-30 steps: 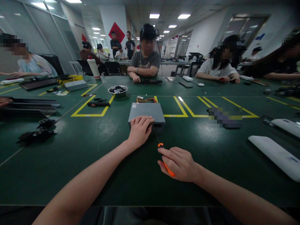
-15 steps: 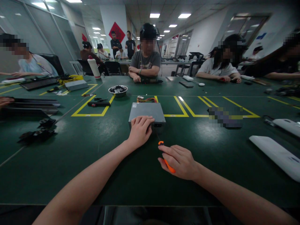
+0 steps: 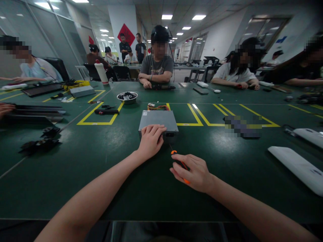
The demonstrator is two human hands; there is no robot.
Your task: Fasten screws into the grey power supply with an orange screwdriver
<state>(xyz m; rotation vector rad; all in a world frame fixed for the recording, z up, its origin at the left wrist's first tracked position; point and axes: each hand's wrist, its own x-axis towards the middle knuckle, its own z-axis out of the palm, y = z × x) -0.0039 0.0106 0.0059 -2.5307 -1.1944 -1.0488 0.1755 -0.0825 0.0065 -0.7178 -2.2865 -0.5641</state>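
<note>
A grey metal computer power supply (image 3: 161, 117) lies on the green table in front of me, its power socket facing me and coloured wires (image 3: 158, 107) coming out at the back. My left hand (image 3: 150, 141) holds its near left part, fingers over the top and thumb down the near face. In my right hand (image 3: 191, 171) is a screwdriver (image 3: 186, 180) with an orange and black handle. Its thin shaft points up and left to the near face of the power supply, below the socket. My hand hides part of the handle, and the exact tip contact cannot be made out.
Left of centre stand a metal bowl (image 3: 127, 97) of small dark parts and a black tool (image 3: 107, 111) inside yellow tape. Dark panels (image 3: 37, 114) lie far left, a white long casing (image 3: 295, 168) at right. Behind sits a person (image 3: 157, 67) with folded arms.
My right hand's fingers have shifted on the screwdriver handle, and less of the orange shows. The left hand and the power supply stay in place.
</note>
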